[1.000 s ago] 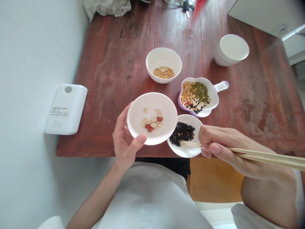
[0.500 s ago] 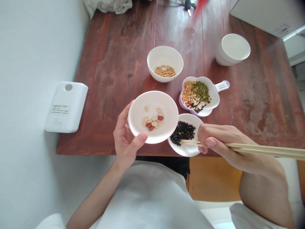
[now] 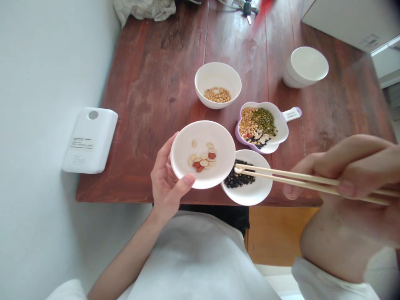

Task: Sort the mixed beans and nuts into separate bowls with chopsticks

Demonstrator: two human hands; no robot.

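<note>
My left hand (image 3: 170, 183) grips a white bowl (image 3: 183, 166) by its rim, thumb inside. Pale and red-skinned peanuts (image 3: 203, 161) lie in it. My right hand (image 3: 350, 175), partly blurred, is closed around a pair of wooden chopsticks (image 3: 290, 177). Between the chopstick tips sits one pale peanut (image 3: 238, 168), just right of the held bowl's rim. Beneath the tips is a white dish (image 3: 262, 189) with black beans (image 3: 239, 180) in it, partly covered by the held bowl. Behind it stands a purple-edged, flower-shaped scoop (image 3: 283, 129) with mixed yellow, green and black beans and peanuts.
A white bowl (image 3: 201, 79) with soybeans (image 3: 218, 95) stands farther back on the wooden table (image 3: 150, 91). Stacked white bowls (image 3: 306, 66) stand at the right. A white device (image 3: 90, 141) is at the left by the wall. Keys (image 3: 247, 10) and a white box (image 3: 353, 25) lie behind.
My right hand has moved right and up, raising the chopsticks from the black beans. A pale peanut now shows between their tips. My left hand and its bowl have barely shifted.
</note>
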